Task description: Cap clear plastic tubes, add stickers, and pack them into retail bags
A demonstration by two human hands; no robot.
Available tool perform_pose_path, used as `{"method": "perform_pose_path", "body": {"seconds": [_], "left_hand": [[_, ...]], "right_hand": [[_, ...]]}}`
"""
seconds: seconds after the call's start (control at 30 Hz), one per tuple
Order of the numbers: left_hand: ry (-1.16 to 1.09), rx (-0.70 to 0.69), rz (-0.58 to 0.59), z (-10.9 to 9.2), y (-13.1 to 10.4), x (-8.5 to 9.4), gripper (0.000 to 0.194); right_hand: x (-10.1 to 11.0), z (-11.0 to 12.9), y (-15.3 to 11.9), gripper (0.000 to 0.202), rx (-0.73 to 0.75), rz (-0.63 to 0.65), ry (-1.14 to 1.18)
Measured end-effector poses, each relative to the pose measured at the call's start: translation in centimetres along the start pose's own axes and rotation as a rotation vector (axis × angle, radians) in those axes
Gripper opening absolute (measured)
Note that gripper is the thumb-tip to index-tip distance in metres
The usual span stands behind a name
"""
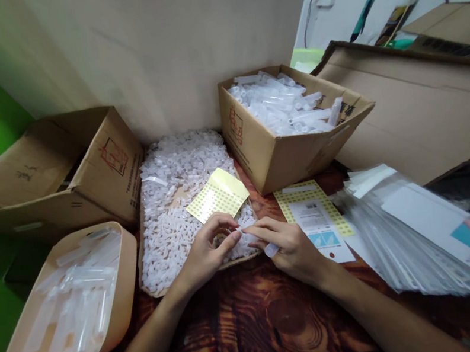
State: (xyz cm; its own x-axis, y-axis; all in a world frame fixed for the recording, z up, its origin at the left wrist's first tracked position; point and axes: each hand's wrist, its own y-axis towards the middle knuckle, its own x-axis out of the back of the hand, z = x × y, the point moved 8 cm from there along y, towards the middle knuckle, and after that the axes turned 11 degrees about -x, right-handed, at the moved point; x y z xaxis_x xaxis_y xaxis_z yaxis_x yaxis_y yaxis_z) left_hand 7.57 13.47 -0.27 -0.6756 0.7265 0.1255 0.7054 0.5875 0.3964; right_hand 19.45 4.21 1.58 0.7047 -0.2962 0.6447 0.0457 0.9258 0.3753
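Both hands meet over the near right corner of a shallow cardboard tray [144,275] full of small white plastic pieces [173,234]. My right hand [289,245] is closed around a translucent plastic tube [271,250], whose rounded end sticks out below the fingers. Thumb and index finger of my left hand [211,246] pinch at the tube's other end; whether a small white piece is between them is too fine to tell. Just beyond the fingers, a yellow sheet of small round stickers [217,194] lies on the white pieces.
An open carton [260,163] heaped with translucent tubes stands behind right, another carton [113,178] behind left. At left is a peach bin [128,254] of clear packets. Right of my hands lie a printed card [315,222], another sticker sheet [336,216] and fanned plastic sleeves [389,234].
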Motion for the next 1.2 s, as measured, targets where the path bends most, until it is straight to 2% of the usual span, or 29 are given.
{"method": "perform_pose_path", "body": {"seconds": [0.17, 0.33, 0.5, 0.6, 0.77, 0.9, 1.03, 1.2], "left_hand": [[0.041, 0.005, -0.056, -0.1, 0.2, 0.9, 0.016], [0.088, 0.025, -0.088, -0.1, 0.4, 1.4, 0.022], [0.117, 0.034, -0.092, 0.0, 0.4, 1.5, 0.022], [0.164, -0.001, -0.051, -0.4, 0.3, 1.1, 0.019], [0.228, -0.094, 0.147, -1.3, 0.0, -0.7, 0.017], [0.236, -0.113, 0.252, -1.9, -0.6, -2.0, 0.033], [0.228, -0.098, 0.214, -2.2, -0.8, -2.7, 0.047], [0.331, -0.180, 0.140, -3.1, -0.5, -2.8, 0.033]], "right_hand": [[0.9, -0.2, -0.2, 0.044, -0.067, -0.066, 0.048], [1.5, -0.6, -0.6, 0.022, -0.140, -0.076, 0.103], [1.5, -2.2, -1.0, 0.023, -0.271, -0.119, 0.195], [1.6, -2.4, -1.0, 0.023, -0.299, -0.137, 0.230], [1.5, -1.7, -0.9, 0.026, -0.259, -0.149, 0.302], [1.1, -1.1, -1.0, 0.034, -0.167, -0.138, 0.312], [0.9, -0.9, -1.1, 0.028, -0.138, -0.148, 0.306], [1.1, 0.3, -1.0, 0.015, -0.110, -0.160, 0.325]]}}
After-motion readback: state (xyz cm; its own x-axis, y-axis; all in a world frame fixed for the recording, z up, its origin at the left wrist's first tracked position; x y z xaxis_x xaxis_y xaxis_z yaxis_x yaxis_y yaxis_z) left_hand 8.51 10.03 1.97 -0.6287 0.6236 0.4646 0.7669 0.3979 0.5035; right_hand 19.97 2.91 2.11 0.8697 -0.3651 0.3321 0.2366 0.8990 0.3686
